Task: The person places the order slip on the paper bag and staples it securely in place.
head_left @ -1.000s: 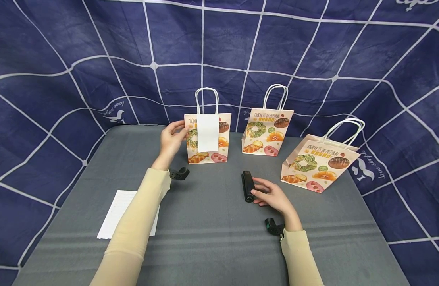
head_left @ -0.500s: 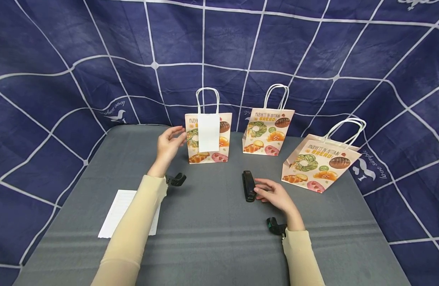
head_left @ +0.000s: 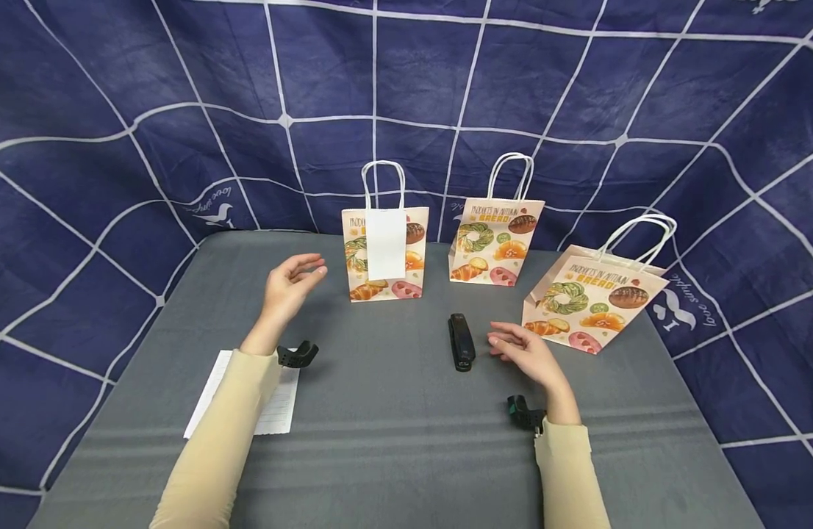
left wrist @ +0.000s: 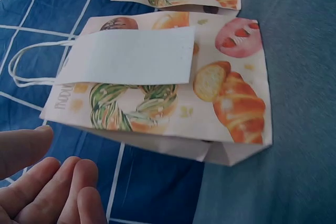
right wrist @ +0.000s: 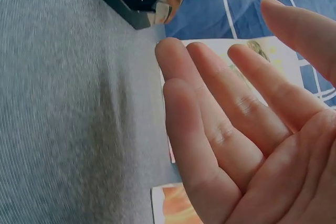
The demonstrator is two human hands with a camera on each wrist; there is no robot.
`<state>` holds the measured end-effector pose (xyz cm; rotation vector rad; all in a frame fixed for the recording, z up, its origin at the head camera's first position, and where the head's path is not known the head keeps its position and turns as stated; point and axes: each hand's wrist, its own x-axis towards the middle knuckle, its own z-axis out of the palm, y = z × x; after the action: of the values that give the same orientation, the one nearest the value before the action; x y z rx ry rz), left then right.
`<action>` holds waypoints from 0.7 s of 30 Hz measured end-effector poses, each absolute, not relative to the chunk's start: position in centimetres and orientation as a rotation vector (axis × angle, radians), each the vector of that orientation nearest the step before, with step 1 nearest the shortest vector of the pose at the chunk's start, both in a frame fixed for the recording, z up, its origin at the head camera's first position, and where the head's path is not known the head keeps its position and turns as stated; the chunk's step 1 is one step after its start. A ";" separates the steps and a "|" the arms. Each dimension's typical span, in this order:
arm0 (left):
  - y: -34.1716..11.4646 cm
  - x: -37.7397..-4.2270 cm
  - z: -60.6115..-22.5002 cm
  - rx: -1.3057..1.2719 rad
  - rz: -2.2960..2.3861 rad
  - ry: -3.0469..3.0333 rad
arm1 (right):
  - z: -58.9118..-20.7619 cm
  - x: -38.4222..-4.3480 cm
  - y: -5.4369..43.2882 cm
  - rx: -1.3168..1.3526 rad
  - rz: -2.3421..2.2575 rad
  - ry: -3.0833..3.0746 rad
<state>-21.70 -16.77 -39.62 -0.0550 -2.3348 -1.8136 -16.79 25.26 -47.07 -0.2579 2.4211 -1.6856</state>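
The head view looks forward and down over the tabletop (head_left: 387,448); the closer left wrist view shares the white-labelled bag (left wrist: 157,100), the right the stapler (head_left: 461,342).

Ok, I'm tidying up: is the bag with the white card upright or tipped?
Upright: in the head view, the bag stands on the table, its white handles pointing up.
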 end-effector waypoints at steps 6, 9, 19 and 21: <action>-18.6 -20.6 -42.0 -0.077 -1.718 -2.393 | -46.7 -16.6 26.5 -0.312 -1.721 2.419; -19.3 -19.4 -42.6 -0.081 -1.676 -2.431 | -46.5 -16.6 27.1 -0.338 -1.737 2.440; -21.1 -15.4 -43.5 -0.136 -1.625 -2.490 | -45.3 -16.1 29.4 -0.376 -1.801 2.515; -21.1 -14.5 -43.1 -0.138 -1.645 -2.483 | -45.2 -16.0 29.9 -0.371 -1.811 2.534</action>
<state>-14.51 -21.06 -43.14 -0.1377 -2.4835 -1.6455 -16.02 29.92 -45.19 -0.3706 2.5338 -1.8112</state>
